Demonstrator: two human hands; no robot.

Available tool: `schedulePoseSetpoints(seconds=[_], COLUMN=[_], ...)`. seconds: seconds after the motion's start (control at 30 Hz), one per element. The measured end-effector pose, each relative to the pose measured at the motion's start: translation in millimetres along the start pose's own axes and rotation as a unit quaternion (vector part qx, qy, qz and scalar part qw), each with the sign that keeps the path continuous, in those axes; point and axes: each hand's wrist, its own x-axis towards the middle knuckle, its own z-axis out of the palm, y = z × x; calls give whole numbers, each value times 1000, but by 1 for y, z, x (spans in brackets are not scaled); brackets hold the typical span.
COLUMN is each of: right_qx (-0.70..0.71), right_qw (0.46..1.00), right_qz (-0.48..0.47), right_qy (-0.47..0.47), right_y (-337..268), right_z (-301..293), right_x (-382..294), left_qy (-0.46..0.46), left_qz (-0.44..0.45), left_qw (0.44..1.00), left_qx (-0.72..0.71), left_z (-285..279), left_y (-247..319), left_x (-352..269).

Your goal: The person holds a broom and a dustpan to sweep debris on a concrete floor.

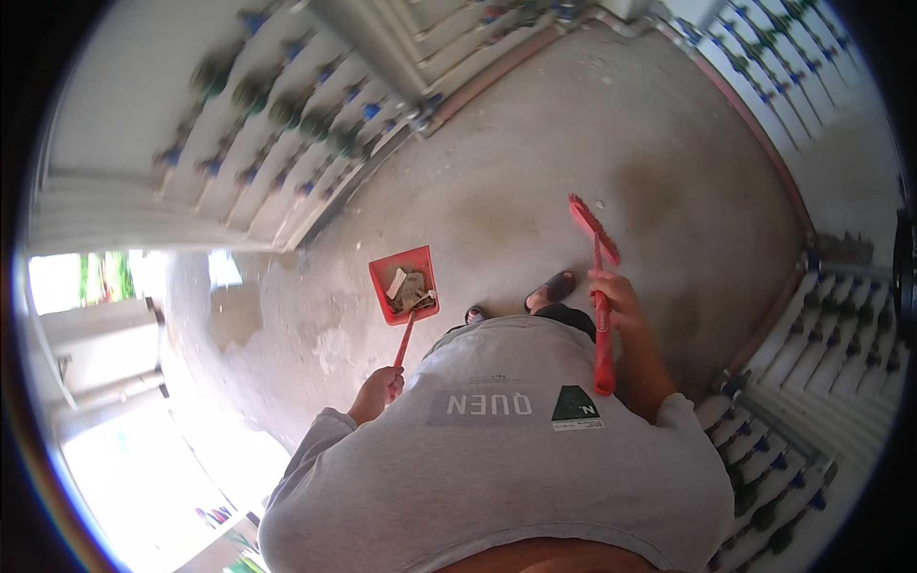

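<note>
My left hand (382, 390) grips the handle of a red plastic dustpan (378, 286), which is out ahead of me on the left. Grey dirt (411, 289) and a few pale scraps lie in its pan. In my right hand (617, 295) is the red handle of a broom (604, 336); its top end reaches back beside my shirt. The broom's red head (593, 228) points away from me, at or just above the concrete floor; I cannot tell if the bristles touch. A small pale bit of debris (600, 204) lies beside the head.
Concrete floor (501, 165) with damp-looking patches spreads around my feet (550, 290). Rows of pipes with meters and blue-handled valves (286, 114) line the left wall, and more pipework (838, 329) runs along the right. A reddish pipe (752, 122) follows the wall's base. Bright openings (136, 487) are at lower left.
</note>
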Motion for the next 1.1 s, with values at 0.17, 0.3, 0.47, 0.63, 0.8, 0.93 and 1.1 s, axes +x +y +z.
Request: schedulePoseSetpoints(seconds=[0.17, 0.3, 0.47, 0.63, 0.8, 0.93, 1.1], right_qx=[55, 17, 36, -4, -102, -177, -234], right_qw=[985, 985, 971, 956, 931, 890, 850], right_qz=[164, 153, 194, 192, 201, 212, 200], right_qy=[4, -78, -138, -221, -287, -364, -427], right_y=[-35, -28, -82, -108, -154, -190, -231], right_z=[55, 62, 101, 107, 156, 175, 247], right_x=[-28, -39, -3, -13, -12, -23, 75], left_qy=[-15, -27, -48, -43, -38, -24, -23], left_qz=[-99, -77, -54, -45, -9, 9, 48], left_qw=[989, 983, 955, 910, 852, 808, 749], left_qx=[-109, -162, -288, -410, -523, -588, -660], left_z=[-58, -40, -8, 59, 125, 177, 222], left_y=[-140, -235, -293, -379, -392, -424, -334], left_x=[72, 68, 64, 48, 35, -2, 7])
